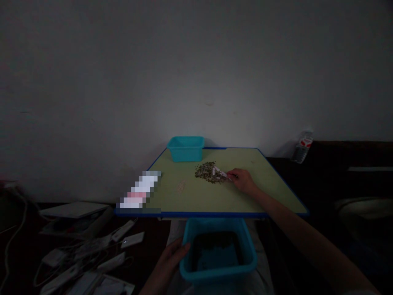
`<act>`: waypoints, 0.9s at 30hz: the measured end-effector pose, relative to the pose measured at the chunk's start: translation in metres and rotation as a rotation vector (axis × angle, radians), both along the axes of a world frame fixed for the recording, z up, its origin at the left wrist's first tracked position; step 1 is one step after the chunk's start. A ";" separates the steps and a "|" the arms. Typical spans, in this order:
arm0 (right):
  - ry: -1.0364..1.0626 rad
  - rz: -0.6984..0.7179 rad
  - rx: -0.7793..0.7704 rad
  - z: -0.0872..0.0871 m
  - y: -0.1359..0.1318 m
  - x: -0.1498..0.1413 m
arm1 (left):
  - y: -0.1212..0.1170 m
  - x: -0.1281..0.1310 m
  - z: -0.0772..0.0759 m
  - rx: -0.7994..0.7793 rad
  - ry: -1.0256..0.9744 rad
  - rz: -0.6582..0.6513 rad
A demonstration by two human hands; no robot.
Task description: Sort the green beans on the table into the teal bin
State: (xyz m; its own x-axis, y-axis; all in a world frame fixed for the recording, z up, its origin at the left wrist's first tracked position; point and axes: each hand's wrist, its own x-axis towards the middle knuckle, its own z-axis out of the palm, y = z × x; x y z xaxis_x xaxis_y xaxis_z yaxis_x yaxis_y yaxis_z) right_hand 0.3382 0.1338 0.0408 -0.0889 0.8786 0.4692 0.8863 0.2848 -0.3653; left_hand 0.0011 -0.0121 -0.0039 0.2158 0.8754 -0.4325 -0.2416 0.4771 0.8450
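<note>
My left hand (173, 256) grips the left rim of a blue plastic basin (249, 256), thumb over the edge. That basin rests at my lap below the table's front edge, with dark stuff along its inner walls. On the table, my right hand (242, 180) is closed around the end of a pale, thin tool (221, 173); its exact kind is too small to make out. The tool's far end touches the right side of a spread pile of small brown grains or beads (206, 172). A faint pale patch (181, 186) lies left of the pile.
A second blue basin (186, 154) stands at the table's back left. The greenish tabletop (239, 200) has a blue edge. A blurred bright rectangle (139, 190) covers its left side. Cables and white boxes (76, 209) clutter the left; a plastic bottle (302, 147) leans at right.
</note>
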 end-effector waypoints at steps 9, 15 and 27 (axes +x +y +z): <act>0.022 0.039 0.015 0.000 0.000 0.000 | 0.000 0.000 -0.001 0.008 0.005 0.015; 0.056 0.090 0.038 0.000 -0.002 -0.002 | -0.001 0.000 0.002 0.021 -0.006 -0.005; 0.121 0.157 0.028 0.001 -0.005 -0.003 | 0.002 -0.005 -0.011 0.015 0.040 0.003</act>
